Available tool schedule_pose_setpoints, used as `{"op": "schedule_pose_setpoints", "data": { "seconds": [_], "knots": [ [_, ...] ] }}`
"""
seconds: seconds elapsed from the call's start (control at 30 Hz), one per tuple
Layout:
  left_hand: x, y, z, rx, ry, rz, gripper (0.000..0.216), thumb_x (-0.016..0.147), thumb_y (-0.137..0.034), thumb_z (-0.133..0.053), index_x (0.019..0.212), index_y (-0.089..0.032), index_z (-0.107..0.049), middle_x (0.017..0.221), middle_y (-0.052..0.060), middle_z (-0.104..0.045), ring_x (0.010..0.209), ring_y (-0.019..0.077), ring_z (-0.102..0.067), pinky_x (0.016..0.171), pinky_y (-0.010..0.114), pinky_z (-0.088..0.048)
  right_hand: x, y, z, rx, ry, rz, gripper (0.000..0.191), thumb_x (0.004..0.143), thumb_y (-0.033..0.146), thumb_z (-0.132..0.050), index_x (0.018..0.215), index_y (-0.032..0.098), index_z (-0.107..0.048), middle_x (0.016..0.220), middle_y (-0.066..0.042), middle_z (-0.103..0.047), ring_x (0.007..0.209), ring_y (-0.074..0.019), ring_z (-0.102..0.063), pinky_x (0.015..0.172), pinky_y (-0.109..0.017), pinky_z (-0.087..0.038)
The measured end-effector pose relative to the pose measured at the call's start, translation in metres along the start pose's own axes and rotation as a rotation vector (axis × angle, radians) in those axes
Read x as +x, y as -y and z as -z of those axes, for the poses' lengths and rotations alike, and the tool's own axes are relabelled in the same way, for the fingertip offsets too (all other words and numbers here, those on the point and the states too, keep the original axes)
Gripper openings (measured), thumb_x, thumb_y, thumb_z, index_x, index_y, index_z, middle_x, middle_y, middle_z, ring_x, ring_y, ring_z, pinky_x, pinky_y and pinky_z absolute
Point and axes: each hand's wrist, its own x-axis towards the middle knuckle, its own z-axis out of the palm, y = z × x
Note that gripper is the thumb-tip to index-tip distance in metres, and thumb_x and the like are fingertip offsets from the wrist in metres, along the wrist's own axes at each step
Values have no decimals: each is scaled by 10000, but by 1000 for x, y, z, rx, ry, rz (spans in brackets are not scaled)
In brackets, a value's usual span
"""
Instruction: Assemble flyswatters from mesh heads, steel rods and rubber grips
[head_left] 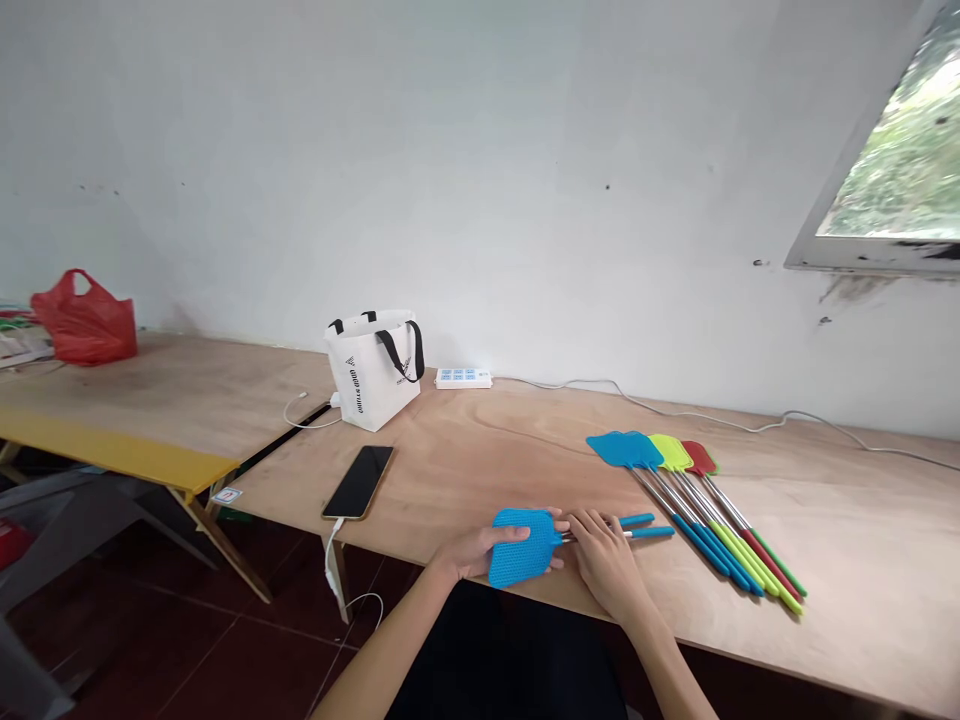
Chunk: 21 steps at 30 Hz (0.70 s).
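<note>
Two blue fly swatters (523,548) lie together over the table's front edge, their mesh heads overlapping on the left and two blue handles pointing right. My left hand (491,550) is closed around the heads, thumb on top and fingertips showing on the far side. Over the thin metal shafts, my right hand (600,555) rests with its fingers curled on them, covering most of their length. To the right lies a fanned row of several fly swatters, with blue (624,448), yellow-green (671,452) and red (699,458) heads, and a green handle (784,568) at its right side.
A phone (360,482) on a white cable (330,560) lies at the left front. Behind it stand a white bag (371,375) with black handles and a power strip (463,378). A grey cord (697,415) runs along the wall. A red plastic bag (90,325) sits far left.
</note>
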Motion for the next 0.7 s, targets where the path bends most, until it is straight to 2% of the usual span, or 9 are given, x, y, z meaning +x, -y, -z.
{"op": "schedule_pose_setpoints", "data": {
  "seconds": [0.1,0.2,0.33,0.5,0.6,0.7],
  "knots": [
    [4,6,-6,-71,53,-72,818,791,-577,-746,1473,-212,-478,1382,185,-597,1280,412,-571,1028,593,-445,2,3,2,-17,-1,-21,299,877,30,-452,974,219,-663,930,-43,-717,865,-217,-604,823,-330,-348],
    [8,14,-16,-132,92,-148,879,730,-622,-780,1440,-188,-494,1350,209,-590,1237,429,-577,907,560,-515,3,7,5,7,-5,-89,307,847,18,-455,855,226,-680,820,-27,-727,765,-195,-616,768,-313,-345],
    [13,17,-34,-190,92,-191,924,645,-584,-862,1410,-202,-511,1318,201,-589,1085,357,-631,776,447,-533,1,9,6,2,-82,-172,299,826,57,-465,767,232,-700,735,-38,-742,702,-192,-640,743,-306,-372],
    [9,-3,-61,-158,49,-153,818,737,-457,-836,1437,-258,-463,1235,133,-598,932,235,-623,656,304,-487,-3,6,5,47,-257,-91,317,852,108,-448,891,217,-744,710,-46,-742,662,-182,-643,646,-281,-385],
    [1,-20,-75,-117,20,-121,753,765,-339,-817,1428,-270,-466,1172,106,-602,924,225,-610,651,288,-476,-3,9,12,121,-370,13,267,888,148,-455,809,200,-704,624,-34,-683,597,-155,-606,587,-256,-358],
    [-8,-37,-76,-213,-7,-100,603,840,-343,-703,1399,-250,-494,1113,103,-597,889,220,-603,636,289,-461,2,19,28,144,-259,122,298,972,197,-428,738,208,-613,592,-1,-617,547,-124,-564,563,-247,-326]
  ]
}}
